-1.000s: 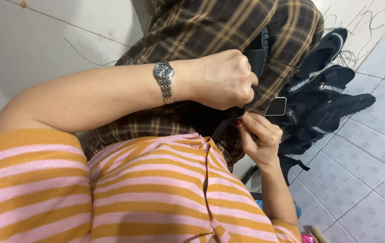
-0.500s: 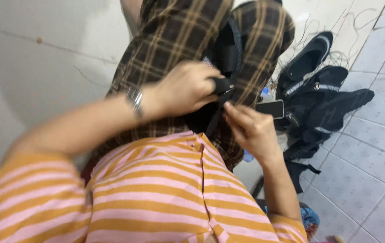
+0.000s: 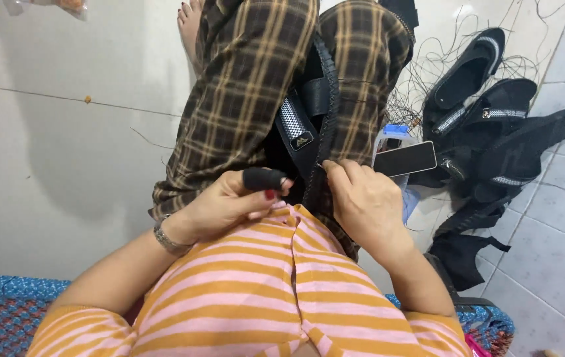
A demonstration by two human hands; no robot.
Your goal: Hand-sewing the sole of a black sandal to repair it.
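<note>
Floor: pale tiles (image 3: 64, 152), black shoe parts (image 3: 494, 132) piled at my right.
Lap: black shoe upper (image 3: 309, 125) between my knees.
Left hand (image 3: 229, 205): curled, black-capped finger.
Right hand (image 3: 368, 205): pinching the upper's edge.

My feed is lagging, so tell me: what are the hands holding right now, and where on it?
The right hand pinches the black shoe upper at its stitched edge, near the lap. The left hand, a black sleeve on one finger, touches beside it; a firm hold there cannot be told.
</note>
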